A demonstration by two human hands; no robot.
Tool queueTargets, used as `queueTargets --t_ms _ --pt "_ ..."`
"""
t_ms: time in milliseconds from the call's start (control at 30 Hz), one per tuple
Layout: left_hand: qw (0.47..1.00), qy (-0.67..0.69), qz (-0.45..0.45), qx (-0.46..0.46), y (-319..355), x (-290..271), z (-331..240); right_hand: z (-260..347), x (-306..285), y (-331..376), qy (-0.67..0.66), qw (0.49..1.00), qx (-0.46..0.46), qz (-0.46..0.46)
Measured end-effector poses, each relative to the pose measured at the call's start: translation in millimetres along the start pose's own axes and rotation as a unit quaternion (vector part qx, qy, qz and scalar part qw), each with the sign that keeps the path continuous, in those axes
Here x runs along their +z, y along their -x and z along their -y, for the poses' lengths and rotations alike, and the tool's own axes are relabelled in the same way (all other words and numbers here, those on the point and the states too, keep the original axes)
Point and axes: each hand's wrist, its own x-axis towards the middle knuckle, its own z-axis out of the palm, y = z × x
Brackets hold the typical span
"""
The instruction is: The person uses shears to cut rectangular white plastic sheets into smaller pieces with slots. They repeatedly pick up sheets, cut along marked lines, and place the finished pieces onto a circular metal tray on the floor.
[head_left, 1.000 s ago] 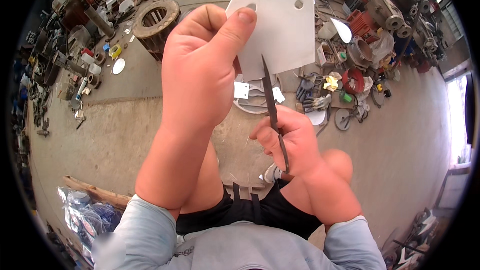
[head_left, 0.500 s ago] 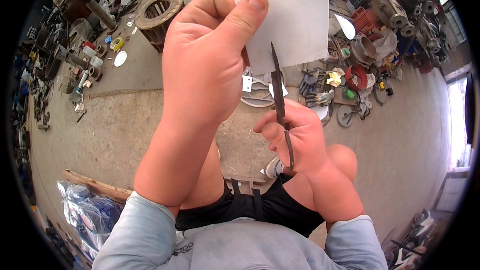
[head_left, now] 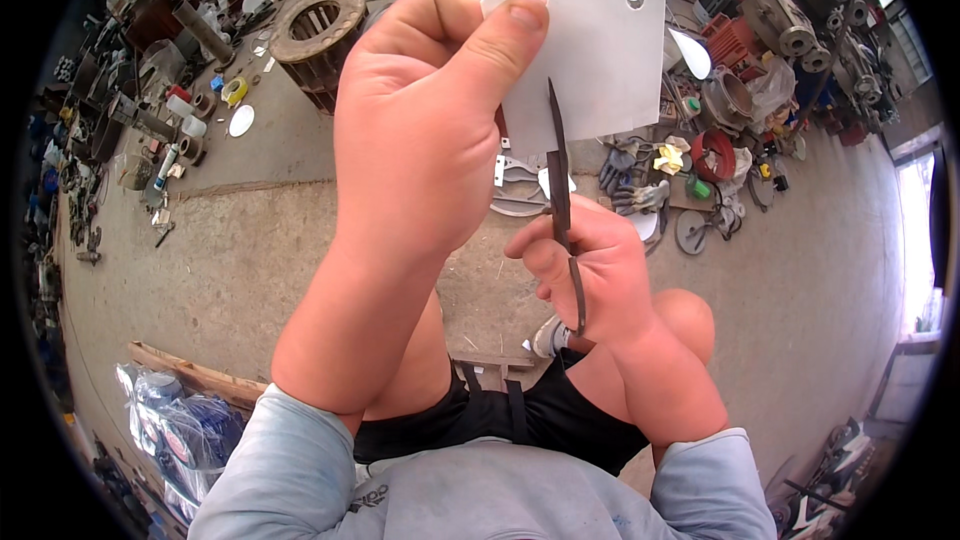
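My left hand (head_left: 420, 120) pinches a white sheet (head_left: 600, 60) by its upper left corner, thumb in front beside a partly covered hole. The sheet has clipped upper corners and a round hole at its upper right. Dark scissors (head_left: 559, 175) stand almost upright in my right hand (head_left: 590, 265), thumb and fingers closed about the handles. Their pointed blade overlaps the sheet's lower left part. Whether the blades are cutting into it cannot be told from this angle.
Gloves (head_left: 640, 190), a red ring-shaped part (head_left: 712, 155) and metal parts lie on the floor at right. A round slatted metal drum (head_left: 310, 35) stands far left of centre. Plastic-wrapped blue items (head_left: 185, 435) sit at near left beside a wooden board (head_left: 200, 372).
My left hand and the white sheet have shifted slightly right and down. The scissors' tip has risen a little against the sheet; my right hand has barely moved.
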Motion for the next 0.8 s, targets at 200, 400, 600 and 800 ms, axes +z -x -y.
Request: queueTargets --t_ms 200,400,600,800 --pt "1.0 -0.006 0.003 -0.009 2 3 -1 -6 2 0 -0.001 1.0 -0.007 -0.019" --pt "1.0 0.009 0.0 -0.014 3 6 0 -1 1 -3 0.003 1.0 -0.015 -0.019" --pt "1.0 0.016 0.007 -0.023 3 4 -1 -3 3 -2 0.007 1.0 -0.018 -0.019" --pt "1.0 0.012 0.004 -0.029 6 9 -3 -1 4 -5 0.002 0.999 -0.037 -0.036"
